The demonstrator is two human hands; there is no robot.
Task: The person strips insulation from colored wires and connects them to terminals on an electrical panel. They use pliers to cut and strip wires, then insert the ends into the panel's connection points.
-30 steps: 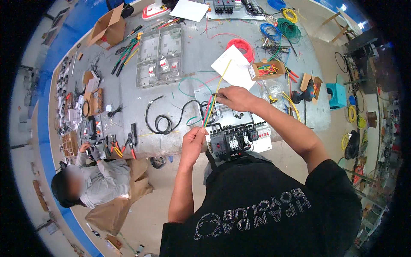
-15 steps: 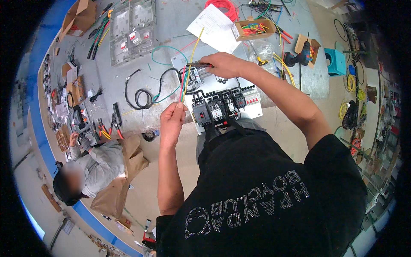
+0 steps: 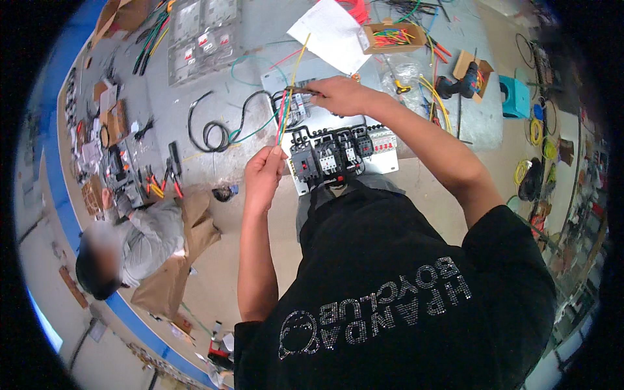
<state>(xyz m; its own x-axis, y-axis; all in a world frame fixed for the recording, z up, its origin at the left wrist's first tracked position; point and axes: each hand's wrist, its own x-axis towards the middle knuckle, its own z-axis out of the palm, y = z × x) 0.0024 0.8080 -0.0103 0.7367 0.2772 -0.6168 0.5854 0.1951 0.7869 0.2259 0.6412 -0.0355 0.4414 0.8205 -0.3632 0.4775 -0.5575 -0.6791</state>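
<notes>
My left hand [image 3: 264, 177] pinches a small bundle of thin wires [image 3: 283, 123], red, green and yellow, standing up from between its fingertips. The yellow one reaches farthest up. My right hand [image 3: 343, 95] is closed on dark-jawed pliers [image 3: 301, 90], whose handles are mostly hidden in the palm. The pliers' jaws lie at the upper part of the bundle; whether they bite on a wire is too small to tell. Below my hands is a pale mounting board [image 3: 385, 164] with black and grey electrical devices [image 3: 328, 162] and a row of red-switched breakers [image 3: 385, 146].
Clear plastic enclosures [image 3: 203, 42], a black cable coil [image 3: 216, 135], printed paper [image 3: 330, 36], a box of coloured sleeves [image 3: 394, 38] and a cordless drill [image 3: 460, 86] occupy the table. At the left, a person in grey [image 3: 153, 240] works beside loose pliers [image 3: 172, 172].
The whole view has shifted slightly, so table and board sit higher in the picture. My hands keep their grips on the wires and the pliers, with little movement relative to the board.
</notes>
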